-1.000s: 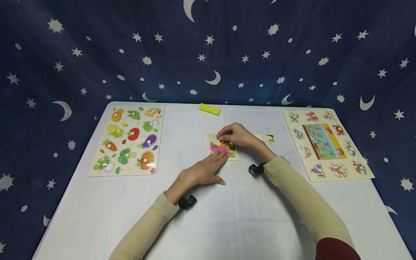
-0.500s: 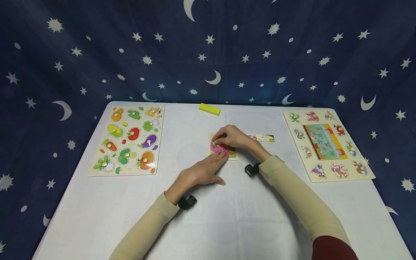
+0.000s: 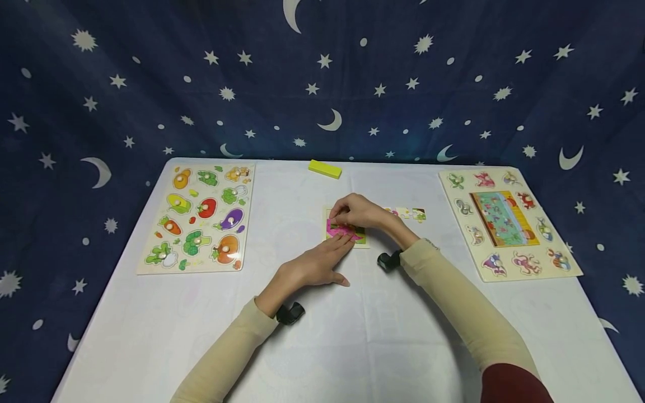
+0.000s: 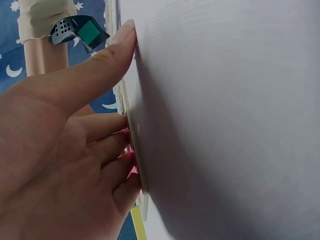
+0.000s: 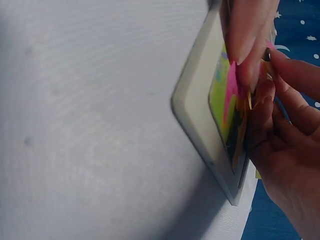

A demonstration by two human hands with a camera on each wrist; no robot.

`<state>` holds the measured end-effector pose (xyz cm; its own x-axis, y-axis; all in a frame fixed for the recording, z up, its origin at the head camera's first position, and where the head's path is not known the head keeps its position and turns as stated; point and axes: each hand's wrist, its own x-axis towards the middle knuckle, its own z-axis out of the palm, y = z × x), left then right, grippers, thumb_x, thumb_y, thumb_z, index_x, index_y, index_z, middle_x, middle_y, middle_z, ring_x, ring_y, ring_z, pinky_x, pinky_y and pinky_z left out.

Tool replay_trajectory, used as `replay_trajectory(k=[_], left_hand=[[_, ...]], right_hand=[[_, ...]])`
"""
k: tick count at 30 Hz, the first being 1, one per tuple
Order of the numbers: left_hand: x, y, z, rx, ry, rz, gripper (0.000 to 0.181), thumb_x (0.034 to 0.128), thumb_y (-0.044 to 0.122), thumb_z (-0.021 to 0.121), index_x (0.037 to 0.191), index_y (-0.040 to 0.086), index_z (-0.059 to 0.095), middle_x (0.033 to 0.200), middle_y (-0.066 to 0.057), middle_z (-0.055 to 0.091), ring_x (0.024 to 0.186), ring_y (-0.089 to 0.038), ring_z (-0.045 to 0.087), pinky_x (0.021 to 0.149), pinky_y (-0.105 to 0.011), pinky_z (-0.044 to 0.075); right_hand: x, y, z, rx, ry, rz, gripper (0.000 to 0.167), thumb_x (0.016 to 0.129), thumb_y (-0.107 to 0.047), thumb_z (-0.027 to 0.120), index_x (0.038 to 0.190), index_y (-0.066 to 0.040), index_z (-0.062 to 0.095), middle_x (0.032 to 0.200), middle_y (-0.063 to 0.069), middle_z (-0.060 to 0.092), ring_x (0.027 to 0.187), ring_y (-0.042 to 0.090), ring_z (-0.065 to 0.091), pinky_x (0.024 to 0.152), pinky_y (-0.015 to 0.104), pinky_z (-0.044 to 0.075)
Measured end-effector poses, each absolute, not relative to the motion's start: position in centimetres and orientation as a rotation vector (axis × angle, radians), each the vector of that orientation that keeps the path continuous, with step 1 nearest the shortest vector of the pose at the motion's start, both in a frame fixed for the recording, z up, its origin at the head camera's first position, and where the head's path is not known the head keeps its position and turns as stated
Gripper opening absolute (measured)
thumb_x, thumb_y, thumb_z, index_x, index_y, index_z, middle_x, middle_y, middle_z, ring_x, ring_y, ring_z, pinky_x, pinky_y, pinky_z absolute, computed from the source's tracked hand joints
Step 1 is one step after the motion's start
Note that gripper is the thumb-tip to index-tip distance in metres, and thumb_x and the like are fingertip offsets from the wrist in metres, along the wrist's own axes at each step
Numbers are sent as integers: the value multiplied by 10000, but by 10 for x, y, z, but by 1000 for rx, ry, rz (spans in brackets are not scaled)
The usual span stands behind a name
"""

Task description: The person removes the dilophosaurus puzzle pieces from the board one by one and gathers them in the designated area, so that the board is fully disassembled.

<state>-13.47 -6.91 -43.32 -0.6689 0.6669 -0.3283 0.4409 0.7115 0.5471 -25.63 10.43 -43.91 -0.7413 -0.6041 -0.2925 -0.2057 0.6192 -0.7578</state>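
A small jigsaw board (image 3: pixel 366 246) with a pale rim and a pink, green and yellow picture lies mid-table. My left hand (image 3: pixel 322 262) rests on its lower part, fingers straight on the pink area, thumb out over the cloth. Over the board's upper part, my right hand (image 3: pixel 360 211) pinches a small jigsaw piece (image 5: pixel 267 54) between thumb and fingertips. Most of that piece is hidden by the fingers; in the right wrist view it sits beside the left fingertips (image 5: pixel 245 47). Both hands cover much of the picture.
Several joined or touching jigsaw pieces (image 3: pixel 405 213) lie right of the board. A yellow block (image 3: pixel 325 169) lies near the back edge. A vegetable peg puzzle (image 3: pixel 246 224) stands left, a sea-animal puzzle (image 3: pixel 466 252) right. A starry blue curtain (image 3: pixel 282 73) hangs behind.
My right hand has moved left across the top of the board, uncovering more of the loose pieces, then has almost stopped. The left hand has stayed in place.
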Motion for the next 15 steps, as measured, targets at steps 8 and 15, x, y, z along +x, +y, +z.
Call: replay_trajectory(k=[8,15], left_hand=[[-135,-70,-434,856,2402,606,947,952,375,737,1649,66,175,1739,-85,82,1614,-220,24,1307,-411,115],[-136,-69,-436,863,2413,593,954,947,379,742,1650,71,175,1739,-87,81,1614,-228,18,1306,-415,123]], right_hand=[[-255,104,-440,-640,2338,-1028,102,954,-155,723,995,-79,778,870,29,716,734,155,518,664,276,436],[-255,110,-440,-618,2366,-1078,125,961,-164,721,1028,-75,778,894,41,720,729,161,527,657,269,446]])
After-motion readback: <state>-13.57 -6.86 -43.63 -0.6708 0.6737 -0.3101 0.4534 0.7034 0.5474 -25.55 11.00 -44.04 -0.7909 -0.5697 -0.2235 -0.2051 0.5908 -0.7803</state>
